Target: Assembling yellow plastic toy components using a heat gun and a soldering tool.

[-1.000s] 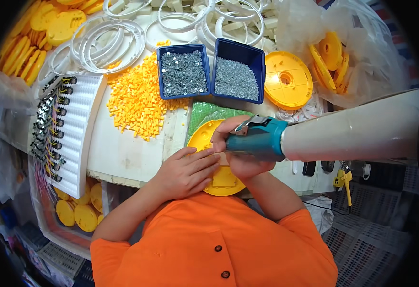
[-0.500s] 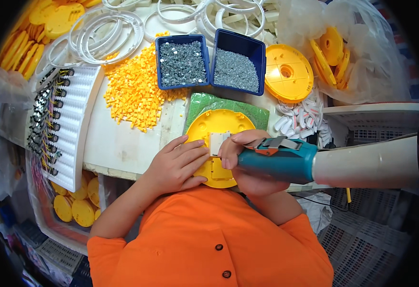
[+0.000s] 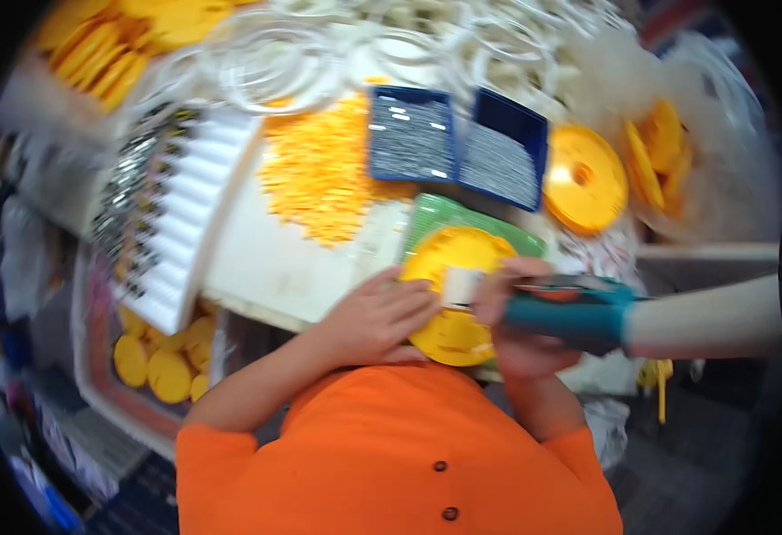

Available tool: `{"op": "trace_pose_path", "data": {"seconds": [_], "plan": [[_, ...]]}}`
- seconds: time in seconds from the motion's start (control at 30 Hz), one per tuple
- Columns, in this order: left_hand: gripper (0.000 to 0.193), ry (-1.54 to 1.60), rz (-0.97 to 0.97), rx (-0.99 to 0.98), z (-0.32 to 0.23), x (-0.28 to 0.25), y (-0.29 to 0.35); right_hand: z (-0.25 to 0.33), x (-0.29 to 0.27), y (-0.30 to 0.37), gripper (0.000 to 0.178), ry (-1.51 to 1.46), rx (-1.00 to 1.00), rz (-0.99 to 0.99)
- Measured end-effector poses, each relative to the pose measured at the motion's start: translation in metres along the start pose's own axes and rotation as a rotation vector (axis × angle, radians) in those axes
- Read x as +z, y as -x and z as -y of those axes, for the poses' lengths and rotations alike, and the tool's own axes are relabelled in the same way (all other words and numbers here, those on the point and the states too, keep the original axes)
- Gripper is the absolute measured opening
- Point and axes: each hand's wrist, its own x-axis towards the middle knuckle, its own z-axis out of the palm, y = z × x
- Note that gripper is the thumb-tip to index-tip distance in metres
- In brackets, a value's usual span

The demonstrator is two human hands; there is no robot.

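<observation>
A round yellow plastic disc (image 3: 462,346) lies on a green plastic-wrapped pad (image 3: 516,234) at the table's near edge, with a flat white rectangular part (image 3: 460,287) at its middle. Fingers stretched out, my left hand (image 3: 378,319) rests flat on the disc's left side. My right hand (image 3: 534,352) is wrapped round a teal power screwdriver (image 3: 569,314) with a metal lever on its body and a pale tube behind it. The tool's tip is hidden by my fingers, beside the white part. Motion blurs the picture.
Two blue bins (image 3: 455,152) of small metal pieces stand beyond the disc. Left of them are a pile of small yellow pieces (image 3: 320,178) and a white foam tray (image 3: 199,214) with wired parts. White rings (image 3: 275,67) lie behind; another yellow disc (image 3: 600,201) is at right.
The whole view has shifted, so the table and its things sit farther right. Both hands keep their places about the disc, the right still round the screwdriver.
</observation>
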Motion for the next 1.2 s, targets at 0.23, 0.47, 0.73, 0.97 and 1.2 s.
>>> {"op": "trace_pose_path", "data": {"seconds": [0.23,0.47,0.73,0.97,1.2], "plan": [[0.056,-0.118,-0.195,-0.066,0.013,-0.048,-0.001,0.064,-0.014,-0.043,0.09,0.311,-0.342,-0.028],[0.025,-0.591,-0.286,-0.845,0.065,-0.202,0.099,0.02,-0.041,-0.024,0.062,0.96,-0.434,-0.583],[0.023,-0.644,-0.164,-1.033,0.054,-0.204,0.184,-0.008,-0.04,0.041,0.038,1.497,-0.306,0.163],[0.015,-0.719,-0.292,-0.97,0.057,-0.2,0.194,-0.008,-0.041,0.035,0.035,1.459,-0.247,0.212],[0.013,-0.425,-0.946,-0.929,0.041,-0.198,0.192,0.001,-0.034,0.032,0.028,1.455,-0.351,0.121]]}}
